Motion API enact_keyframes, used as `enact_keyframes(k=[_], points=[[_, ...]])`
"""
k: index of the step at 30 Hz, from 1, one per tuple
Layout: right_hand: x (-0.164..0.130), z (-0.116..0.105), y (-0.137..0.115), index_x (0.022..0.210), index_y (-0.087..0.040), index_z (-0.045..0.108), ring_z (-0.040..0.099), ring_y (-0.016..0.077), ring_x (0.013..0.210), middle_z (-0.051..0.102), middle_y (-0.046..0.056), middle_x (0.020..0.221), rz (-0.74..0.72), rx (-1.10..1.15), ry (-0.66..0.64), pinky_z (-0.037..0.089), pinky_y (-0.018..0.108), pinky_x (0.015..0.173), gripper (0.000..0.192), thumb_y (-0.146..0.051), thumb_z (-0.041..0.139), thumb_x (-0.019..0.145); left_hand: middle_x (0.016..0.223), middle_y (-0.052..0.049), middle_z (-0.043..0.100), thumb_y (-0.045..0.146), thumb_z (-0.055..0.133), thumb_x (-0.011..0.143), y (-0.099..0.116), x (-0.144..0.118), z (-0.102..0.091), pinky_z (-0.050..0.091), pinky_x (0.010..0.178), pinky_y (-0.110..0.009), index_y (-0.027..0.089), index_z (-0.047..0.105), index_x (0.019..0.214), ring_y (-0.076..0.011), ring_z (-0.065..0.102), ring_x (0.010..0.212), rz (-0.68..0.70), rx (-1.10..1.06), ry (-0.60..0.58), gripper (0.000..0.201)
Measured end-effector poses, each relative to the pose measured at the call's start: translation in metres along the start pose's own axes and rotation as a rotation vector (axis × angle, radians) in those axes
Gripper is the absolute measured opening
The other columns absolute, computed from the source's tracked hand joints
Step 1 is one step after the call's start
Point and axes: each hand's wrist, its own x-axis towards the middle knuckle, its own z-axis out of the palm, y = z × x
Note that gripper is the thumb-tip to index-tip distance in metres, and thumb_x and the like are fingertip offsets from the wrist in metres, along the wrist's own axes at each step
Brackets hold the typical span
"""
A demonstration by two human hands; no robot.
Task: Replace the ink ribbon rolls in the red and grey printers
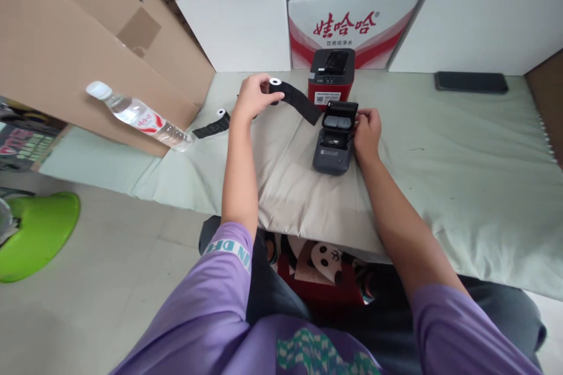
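Note:
My left hand (254, 96) is closed on a roll of black paper tape (299, 102) with a white core, held above the cloth-covered surface. The roll's loose end hangs off to the right, near a small dark grey portable printer (333, 158). That printer lies with its lid (341, 110) flipped up. At the printer's right side, my right hand (368, 133) has its fingers curled against the edge by the raised lid. Just behind stands a red and black printer (332, 73). Left of my left hand, another black roll (215, 125) rests partly unwound.
A water bottle (141, 118) leans at the left against a large cardboard box (145, 64). White cartons (233, 29) line the back. A black phone (471, 82) lies at the right rear. The pale cloth cover (440, 187) ends above my knees. A green stool (41, 234) stands lower left.

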Motion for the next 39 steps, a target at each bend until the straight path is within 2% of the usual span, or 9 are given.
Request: enact_keyframes(k=[2,6,12,15,19,25,30,34,39], points=[[0.000,0.000,0.001,0.098,-0.025,0.056,0.053,0.0139,0.062,0.061,-0.001,0.085,0.000,0.000,0.000,0.052,0.035,0.067,0.035,-0.060,0.052,0.093,0.077,-0.002,0.068,0.017,0.090,0.069,-0.010,0.002,-0.002,0.054,0.080,-0.040,0.023,0.064,0.078,-0.0226,0.067,0.081,-0.036,0.043,-0.003,0.028],[-0.001,0.000,-0.001,0.097,-0.025,0.057,0.054,0.0146,0.062,0.062,0.000,0.085,-0.003,-0.007,0.006,0.054,0.036,0.067,0.031,-0.056,0.053,0.094,0.079,-0.002,0.067,0.022,0.092,0.068,-0.021,0.003,-0.002,0.054,0.084,-0.039,0.024,0.052,0.074,-0.0237,0.068,0.088,-0.159,0.127,0.157,0.041],[-0.002,-0.001,-0.001,0.097,-0.026,0.057,0.065,0.0197,0.078,0.064,0.003,0.089,-0.015,-0.016,-0.002,0.060,0.042,0.079,0.034,-0.059,0.052,0.097,0.084,-0.003,0.065,0.026,0.093,0.068,-0.027,-0.001,0.019,0.052,0.086,-0.039,0.026,0.043,0.075,-0.0282,0.069,0.100,-0.244,0.222,0.250,0.051],[-0.001,-0.001,-0.001,0.096,-0.026,0.057,0.069,0.0231,0.092,0.065,0.005,0.093,-0.021,-0.023,-0.007,0.062,0.045,0.085,0.036,-0.062,0.052,0.097,0.086,-0.004,0.067,0.029,0.093,0.068,-0.030,-0.003,0.028,0.052,0.084,-0.038,0.026,0.045,0.077,-0.0300,0.068,0.104,-0.267,0.205,0.238,0.049],[-0.002,-0.002,-0.005,0.096,-0.025,0.057,0.070,0.0242,0.096,0.066,0.007,0.095,-0.021,-0.025,-0.010,0.062,0.045,0.086,0.038,-0.063,0.051,0.097,0.089,-0.005,0.071,0.033,0.091,0.073,-0.029,-0.005,0.033,0.050,0.085,-0.036,0.027,0.056,0.082,-0.0302,0.069,0.109,-0.216,0.208,0.206,0.037],[-0.003,-0.002,-0.010,0.097,-0.024,0.057,0.071,0.0247,0.100,0.068,0.008,0.099,-0.004,-0.052,-0.022,0.062,0.045,0.087,0.040,-0.063,0.050,0.098,0.109,-0.011,0.076,0.058,0.075,0.089,0.002,-0.015,0.027,0.051,0.093,-0.038,0.026,0.068,0.097,-0.0347,0.068,0.121,-0.281,0.491,0.054,0.034],[-0.001,-0.002,-0.004,0.097,-0.024,0.058,0.070,0.0246,0.100,0.066,0.007,0.096,-0.046,-0.090,-0.009,0.061,0.046,0.089,0.040,-0.062,0.046,0.100,0.127,-0.014,0.071,0.065,0.073,0.090,0.020,-0.022,0.034,0.051,0.097,-0.037,0.025,0.069,0.110,-0.0351,0.065,0.128,-0.240,0.494,0.023,0.044],[-0.001,-0.001,-0.001,0.098,-0.024,0.059,0.070,0.0243,0.099,0.066,0.007,0.095,-0.062,-0.103,-0.007,0.060,0.046,0.090,0.040,-0.061,0.044,0.101,0.115,-0.011,0.075,0.059,0.076,0.090,0.014,-0.023,0.046,0.049,0.093,-0.033,0.026,0.070,0.113,-0.0308,0.067,0.122,-0.258,0.418,0.033,0.040],[-0.001,-0.002,0.000,0.099,-0.024,0.059,0.069,0.0238,0.100,0.066,0.007,0.096,-0.069,-0.112,-0.008,0.060,0.045,0.091,0.040,-0.060,0.043,0.102,0.087,-0.010,0.072,0.067,0.071,0.091,-0.002,-0.018,0.056,0.049,0.084,-0.031,0.023,0.064,0.080,-0.0283,0.071,0.106,-0.277,0.333,0.116,0.046]])
